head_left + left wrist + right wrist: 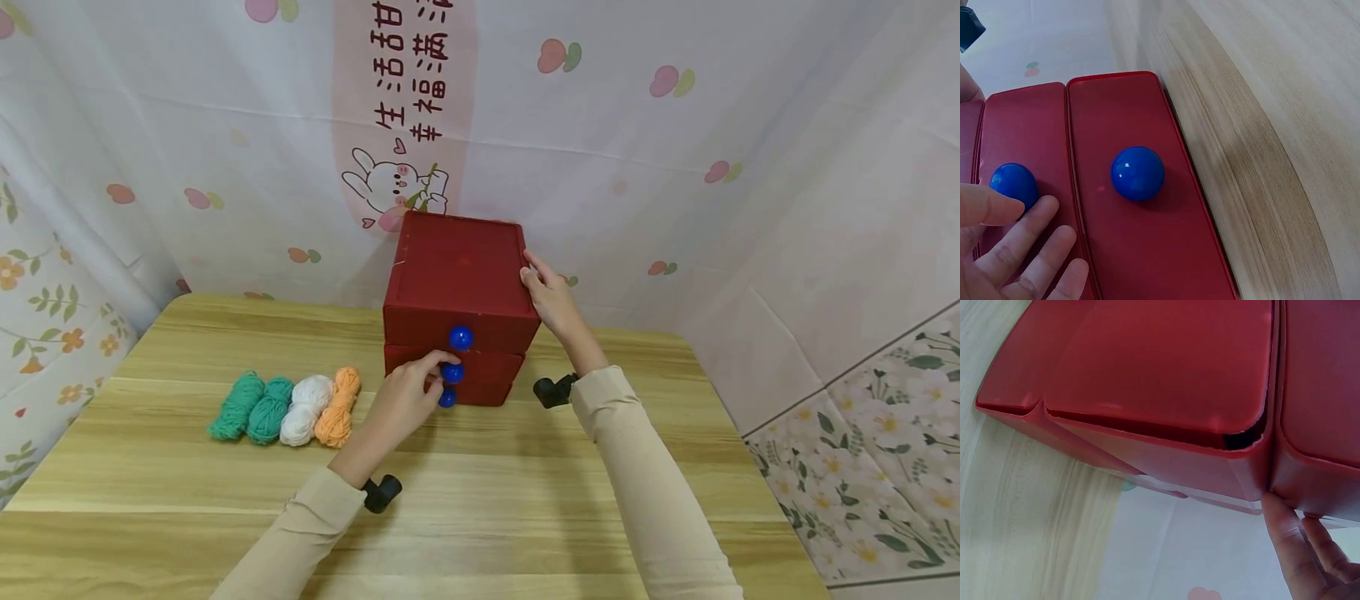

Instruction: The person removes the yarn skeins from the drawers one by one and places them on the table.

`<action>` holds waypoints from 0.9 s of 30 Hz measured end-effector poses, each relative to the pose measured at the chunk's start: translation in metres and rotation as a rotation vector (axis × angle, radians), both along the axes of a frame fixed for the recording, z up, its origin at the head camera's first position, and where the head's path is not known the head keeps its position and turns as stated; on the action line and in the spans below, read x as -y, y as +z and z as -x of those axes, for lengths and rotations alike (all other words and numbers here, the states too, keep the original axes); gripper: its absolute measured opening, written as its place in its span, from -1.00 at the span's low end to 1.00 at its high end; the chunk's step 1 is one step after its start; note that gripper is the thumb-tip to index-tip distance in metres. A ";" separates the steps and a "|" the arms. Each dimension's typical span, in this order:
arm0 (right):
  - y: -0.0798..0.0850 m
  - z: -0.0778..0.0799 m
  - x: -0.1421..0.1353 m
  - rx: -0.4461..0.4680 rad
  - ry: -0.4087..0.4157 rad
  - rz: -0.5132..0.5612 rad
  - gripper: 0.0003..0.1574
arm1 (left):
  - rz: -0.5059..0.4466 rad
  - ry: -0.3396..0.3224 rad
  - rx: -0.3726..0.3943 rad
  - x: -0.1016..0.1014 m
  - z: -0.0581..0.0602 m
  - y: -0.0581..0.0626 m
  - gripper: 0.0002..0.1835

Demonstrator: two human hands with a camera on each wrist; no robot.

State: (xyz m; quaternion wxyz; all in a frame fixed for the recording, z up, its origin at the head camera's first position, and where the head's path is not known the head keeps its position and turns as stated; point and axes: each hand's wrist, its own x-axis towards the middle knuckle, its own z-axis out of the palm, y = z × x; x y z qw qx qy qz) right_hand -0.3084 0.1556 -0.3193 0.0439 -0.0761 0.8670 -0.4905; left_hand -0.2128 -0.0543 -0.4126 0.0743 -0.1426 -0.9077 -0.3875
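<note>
A person's left hand (407, 393) pinches a glossy blue ball-shaped knob (453, 372), the middle one of three, with thumb and forefinger drawn in to its width; the other three fingers fan loosely below, near the drawer front. The knob belongs to a boxy, dark red, smooth-surfaced chest of three stacked drawers (461, 262), which stands directly in front of that pinch. Just above the pinch is a matching blue upper knob (461, 337); just below it, a blue lowest knob (447, 398).

Higher than the pinch and to its right, the right hand (552, 297) rests against the chest's right side near the top edge, its fingers fairly straight and spread a little, pressed to the surface rather than wrapped around anything. The right wrist view shows a fingertip touching the red side beside a narrow seam.

To the left of the pinching hand, well apart from the chest, four skeins of yarn lie in a row: a green skein (238, 406), a second, darker green skein (270, 411), a fluffy white skein (307, 409) and, nearest the hand, a pale orange skein (337, 408). Everything sits on a light wood-grain table (465, 508).

Both forearms wear cream sleeves (648, 492), with a small black device at each wrist (553, 392). Behind the hands hangs a white fruit-patterned cloth (607, 167) (a cartoon rabbit (390, 185) peeks out above the chest, under dark Chinese lettering (411, 71)).
</note>
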 end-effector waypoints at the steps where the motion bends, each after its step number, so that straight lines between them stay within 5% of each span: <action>1: 0.000 0.001 0.000 0.004 0.000 0.003 -0.36 | -0.003 0.000 0.001 0.000 0.000 0.000 -0.65; 10: 0.000 0.001 0.003 -0.005 -0.018 -0.013 -0.36 | -0.026 -0.051 0.053 0.006 -0.003 0.001 -0.60; 20: -0.002 0.001 0.003 -0.009 -0.021 -0.010 -0.36 | 0.001 -0.096 0.071 0.013 -0.028 0.006 -0.68; 27: -0.001 0.000 0.001 -0.019 -0.018 0.008 -0.36 | 0.074 -0.072 0.161 0.015 -0.023 -0.005 -0.69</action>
